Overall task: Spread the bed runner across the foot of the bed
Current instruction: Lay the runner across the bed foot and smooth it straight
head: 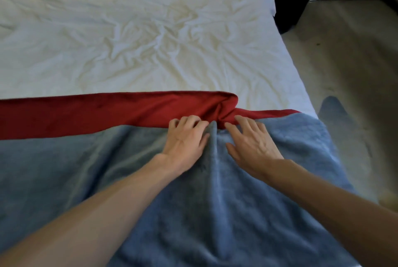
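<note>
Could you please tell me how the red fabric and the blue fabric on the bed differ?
The red fabric is a narrow, smooth band; the blue fabric is broad and fleecy. Red lies farther up the bed, blue nearer the viewer. Both bunch into a fold between the left hand and right hand.

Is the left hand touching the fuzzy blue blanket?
Touching. The head view shows the left hand resting palm-down on the blue blanket, beside a fold.
</note>
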The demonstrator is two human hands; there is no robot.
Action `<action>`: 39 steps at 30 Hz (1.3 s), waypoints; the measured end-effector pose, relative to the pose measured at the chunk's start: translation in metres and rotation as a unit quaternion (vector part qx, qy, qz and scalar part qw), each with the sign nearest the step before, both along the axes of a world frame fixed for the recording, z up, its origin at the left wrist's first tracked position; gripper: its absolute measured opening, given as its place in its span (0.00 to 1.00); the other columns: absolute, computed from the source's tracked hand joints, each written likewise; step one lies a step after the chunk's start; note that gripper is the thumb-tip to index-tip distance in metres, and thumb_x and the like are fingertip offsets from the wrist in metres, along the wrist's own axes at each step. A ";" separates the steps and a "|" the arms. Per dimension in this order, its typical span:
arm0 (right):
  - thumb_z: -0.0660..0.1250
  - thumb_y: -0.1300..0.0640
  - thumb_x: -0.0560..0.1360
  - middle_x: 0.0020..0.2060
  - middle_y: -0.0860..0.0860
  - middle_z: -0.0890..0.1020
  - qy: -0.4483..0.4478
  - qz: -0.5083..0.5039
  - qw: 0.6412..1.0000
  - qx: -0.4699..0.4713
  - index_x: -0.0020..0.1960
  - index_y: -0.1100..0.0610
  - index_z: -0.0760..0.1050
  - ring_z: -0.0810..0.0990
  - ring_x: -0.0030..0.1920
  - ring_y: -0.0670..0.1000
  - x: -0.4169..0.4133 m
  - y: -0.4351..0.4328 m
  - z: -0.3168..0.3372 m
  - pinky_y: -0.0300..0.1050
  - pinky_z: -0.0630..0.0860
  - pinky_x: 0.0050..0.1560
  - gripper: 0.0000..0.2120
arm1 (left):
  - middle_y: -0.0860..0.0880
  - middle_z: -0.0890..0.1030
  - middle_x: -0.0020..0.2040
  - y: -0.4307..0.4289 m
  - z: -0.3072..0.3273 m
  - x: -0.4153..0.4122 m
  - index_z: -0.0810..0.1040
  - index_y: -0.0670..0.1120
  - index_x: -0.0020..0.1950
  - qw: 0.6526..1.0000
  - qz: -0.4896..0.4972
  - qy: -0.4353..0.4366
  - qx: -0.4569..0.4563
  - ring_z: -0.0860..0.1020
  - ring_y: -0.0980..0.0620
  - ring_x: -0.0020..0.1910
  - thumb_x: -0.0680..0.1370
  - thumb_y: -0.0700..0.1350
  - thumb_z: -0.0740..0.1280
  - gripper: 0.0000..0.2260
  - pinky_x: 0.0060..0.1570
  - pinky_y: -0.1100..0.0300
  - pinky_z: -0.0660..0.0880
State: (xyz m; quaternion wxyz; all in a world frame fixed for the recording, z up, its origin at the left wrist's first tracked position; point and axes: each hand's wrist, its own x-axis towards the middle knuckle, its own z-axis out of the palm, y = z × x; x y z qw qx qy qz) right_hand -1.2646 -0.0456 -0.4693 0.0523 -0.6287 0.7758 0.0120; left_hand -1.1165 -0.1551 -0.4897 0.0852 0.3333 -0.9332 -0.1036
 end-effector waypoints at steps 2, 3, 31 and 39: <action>0.60 0.50 0.77 0.68 0.61 0.67 -0.004 0.022 1.000 0.016 0.69 0.57 0.67 0.68 0.65 0.61 0.003 0.025 0.004 0.55 0.66 0.62 0.22 | 0.50 0.77 0.57 0.025 0.003 0.008 0.76 0.48 0.60 1.000 0.006 -0.008 -0.011 0.74 0.47 0.56 0.77 0.49 0.63 0.13 0.54 0.50 0.65; 0.59 0.50 0.77 0.69 0.61 0.66 -0.007 0.035 0.999 0.026 0.69 0.57 0.66 0.67 0.66 0.61 0.005 0.039 0.004 0.54 0.65 0.62 0.23 | 0.49 0.77 0.56 0.038 0.004 0.012 0.77 0.48 0.60 1.000 0.014 -0.011 -0.013 0.75 0.47 0.56 0.77 0.49 0.63 0.13 0.54 0.50 0.65; 0.63 0.68 0.71 0.43 0.52 0.78 -0.024 0.075 0.996 0.051 0.46 0.56 0.79 0.75 0.45 0.55 0.081 0.221 -0.030 0.43 0.62 0.44 0.10 | 0.49 0.71 0.51 0.244 -0.034 0.098 0.75 0.49 0.53 0.987 0.096 -0.102 0.080 0.69 0.47 0.53 0.81 0.45 0.56 0.08 0.54 0.53 0.62; 0.62 0.70 0.68 0.42 0.52 0.77 -0.022 0.070 0.996 0.060 0.46 0.57 0.78 0.74 0.46 0.56 0.058 0.251 -0.026 0.42 0.61 0.45 0.13 | 0.51 0.73 0.50 0.271 -0.036 0.079 0.76 0.51 0.54 0.990 0.065 -0.087 0.092 0.69 0.48 0.53 0.82 0.48 0.55 0.10 0.55 0.52 0.62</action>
